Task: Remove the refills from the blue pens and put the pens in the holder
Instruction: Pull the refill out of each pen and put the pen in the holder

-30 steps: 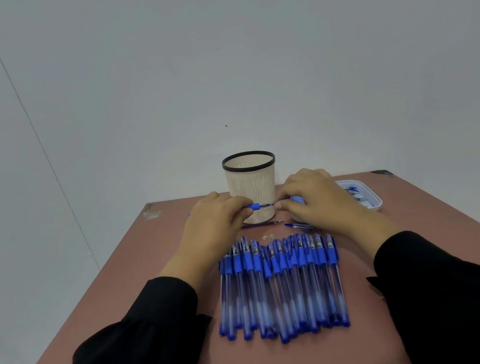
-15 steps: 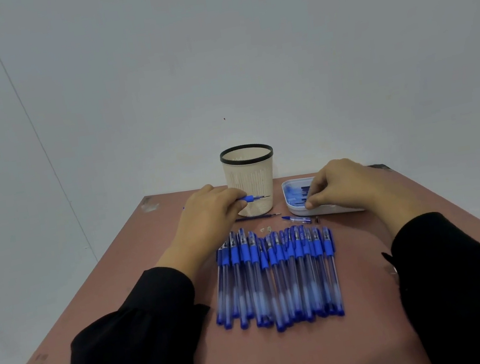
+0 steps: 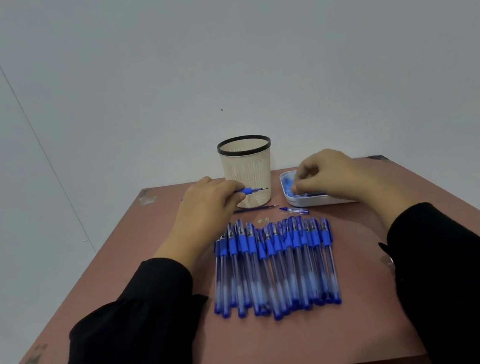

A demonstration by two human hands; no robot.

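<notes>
A: While the left hand grips a pen at frame centre, tip pointing right, lying level, what's the right hand doing?
B: Fingers curled over the tray; what they pinch, I can't tell. Next: pull the refill, drop the pen in the holder
</notes>
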